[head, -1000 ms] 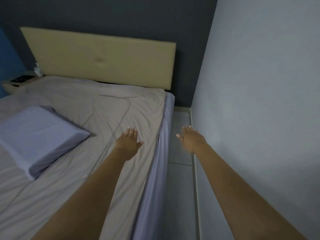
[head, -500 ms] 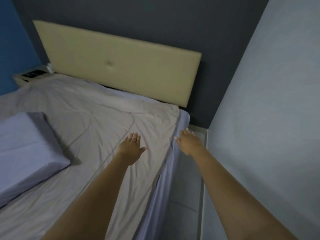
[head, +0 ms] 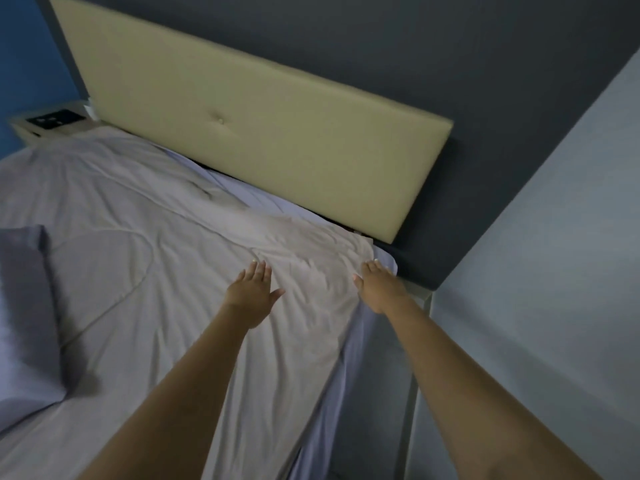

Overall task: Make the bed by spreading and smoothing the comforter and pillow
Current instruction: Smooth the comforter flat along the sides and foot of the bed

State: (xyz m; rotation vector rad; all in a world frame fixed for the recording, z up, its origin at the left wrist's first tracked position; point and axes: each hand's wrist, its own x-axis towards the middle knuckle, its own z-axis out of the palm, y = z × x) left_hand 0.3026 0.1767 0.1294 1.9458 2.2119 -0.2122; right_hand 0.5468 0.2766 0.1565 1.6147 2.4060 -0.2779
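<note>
Nearby: beige padded headboard [head: 263, 133], lavender pillow [head: 24, 306] far left. Left hand [head: 251, 294], right hand [head: 381, 289] flat, fingers straight, over wrinkled grey quilted comforter [head: 156, 289]; contact unclear.

A comforter [head: 173, 271] lies spread over the bed [head: 349, 375], with a pillow [head: 24, 323] on it at the far left. The headboard [head: 259, 109] stands behind, a nightstand [head: 52, 124] to its left, a wall [head: 554, 271] on the right. The left hand [head: 252, 292] rests flat on the comforter; the right hand [head: 379, 287] is at its right edge, near the bed's corner.
</note>
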